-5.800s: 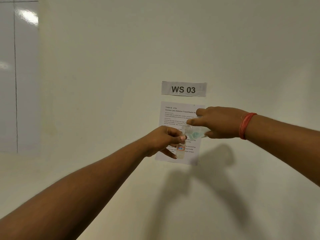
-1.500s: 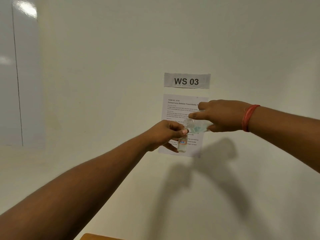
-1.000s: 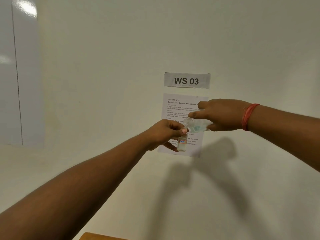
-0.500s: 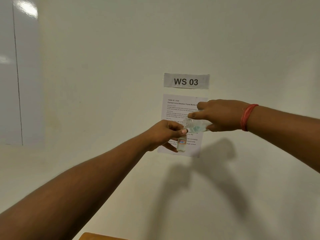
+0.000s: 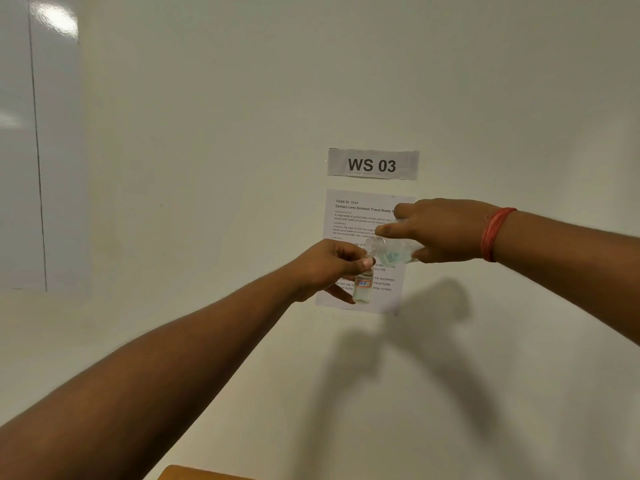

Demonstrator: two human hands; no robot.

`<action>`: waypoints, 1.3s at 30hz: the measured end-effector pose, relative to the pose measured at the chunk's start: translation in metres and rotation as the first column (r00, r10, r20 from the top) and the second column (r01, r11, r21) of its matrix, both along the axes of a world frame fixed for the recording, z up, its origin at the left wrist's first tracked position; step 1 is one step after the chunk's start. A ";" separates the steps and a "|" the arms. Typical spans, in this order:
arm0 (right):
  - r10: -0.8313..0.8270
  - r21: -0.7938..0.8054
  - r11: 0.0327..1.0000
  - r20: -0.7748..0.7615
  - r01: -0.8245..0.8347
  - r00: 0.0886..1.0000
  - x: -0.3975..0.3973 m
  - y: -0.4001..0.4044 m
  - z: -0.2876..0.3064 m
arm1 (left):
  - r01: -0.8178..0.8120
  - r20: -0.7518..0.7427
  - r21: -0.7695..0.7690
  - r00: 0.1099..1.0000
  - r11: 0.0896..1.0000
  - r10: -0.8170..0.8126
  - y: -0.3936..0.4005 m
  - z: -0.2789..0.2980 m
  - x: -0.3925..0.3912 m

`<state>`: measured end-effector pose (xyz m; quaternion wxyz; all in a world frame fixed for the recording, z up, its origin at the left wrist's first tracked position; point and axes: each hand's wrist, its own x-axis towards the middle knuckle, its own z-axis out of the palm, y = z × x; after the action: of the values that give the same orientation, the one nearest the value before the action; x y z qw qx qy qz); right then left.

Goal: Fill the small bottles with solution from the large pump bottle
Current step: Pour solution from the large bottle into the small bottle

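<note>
My left hand (image 5: 329,268) pinches the neck of a small clear bottle (image 5: 363,287) with a red-edged label, held upright in the air in front of the wall. My right hand (image 5: 440,230) grips a larger clear bottle (image 5: 389,251) with a bluish label, tipped sideways so its open mouth sits just above the small bottle's top. The small bottle holds some clear liquid in its lower part. No cap or pump shows on either bottle.
A white wall fills the view, with a "WS 03" sign (image 5: 373,164) and a printed task sheet (image 5: 360,216) behind my hands. A glossy panel (image 5: 20,150) is at far left. A wooden edge (image 5: 194,473) shows at the bottom.
Both hands keep the same pouring pose. Compared with several seconds ago the hands and wall sheet sit slightly higher in view; over the last second almost nothing has moved.
</note>
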<state>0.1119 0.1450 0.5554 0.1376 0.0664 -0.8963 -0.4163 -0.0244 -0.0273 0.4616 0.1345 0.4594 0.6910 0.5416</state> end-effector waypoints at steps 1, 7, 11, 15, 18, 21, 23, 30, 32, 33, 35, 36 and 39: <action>0.001 -0.003 1.000 0.000 -0.001 1.000 0.000 0.000 0.000 | -0.002 0.000 -0.002 1.000 1.000 0.002 0.000 0.000 0.000; 0.000 -0.005 1.000 0.006 0.000 1.000 0.000 0.000 -0.001 | -0.006 0.004 -0.001 1.000 1.000 0.006 -0.001 -0.001 0.001; -0.004 -0.015 1.000 0.012 0.004 1.000 0.000 0.000 -0.002 | -0.002 0.003 -0.001 1.000 1.000 0.002 -0.002 -0.001 0.003; -0.005 -0.018 1.000 0.012 0.005 1.000 0.001 0.001 -0.002 | 0.002 0.006 0.003 1.000 1.000 -0.002 -0.002 -0.002 0.004; -0.007 -0.012 1.000 0.011 0.007 1.000 0.002 0.001 -0.002 | 0.006 0.000 0.000 1.000 1.000 -0.006 -0.002 -0.002 0.004; -0.005 -0.011 1.000 0.010 0.005 1.000 0.002 0.001 -0.002 | 0.004 0.005 0.000 1.000 1.000 -0.004 -0.001 -0.002 0.005; -0.006 -0.011 1.000 0.010 0.006 1.000 0.003 0.002 -0.002 | 0.007 0.005 0.000 1.000 1.000 -0.007 0.000 -0.002 0.004; -0.012 -0.018 1.000 0.022 0.013 1.000 0.003 0.004 -0.003 | 0.012 0.009 -0.005 1.000 1.000 -0.011 0.001 -0.004 0.005; -0.012 -0.015 1.000 0.022 0.012 1.000 0.003 0.005 -0.003 | 0.014 0.015 -0.004 1.000 1.000 -0.014 0.002 -0.004 0.005; -0.010 -0.017 1.000 0.021 0.010 1.000 0.003 0.005 -0.003 | 0.012 0.016 -0.005 1.000 1.000 -0.012 0.002 -0.004 0.005; -0.006 -0.019 1.000 0.023 0.006 1.000 0.003 0.005 -0.003 | 0.010 0.012 -0.008 1.000 1.000 -0.010 0.002 -0.004 0.006; -0.005 -0.015 1.000 0.023 0.005 1.000 0.003 0.005 -0.003 | 0.011 0.011 -0.007 1.000 1.000 -0.011 0.002 -0.004 0.006; -0.005 -0.013 1.000 0.023 0.005 1.000 0.003 0.006 -0.004 | 0.012 0.013 -0.007 1.000 1.000 -0.012 0.003 -0.005 0.006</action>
<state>0.1147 0.1512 0.5511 0.1267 0.0682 -0.9008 -0.4098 -0.0186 -0.0246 0.4570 0.1439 0.4596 0.6894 0.5411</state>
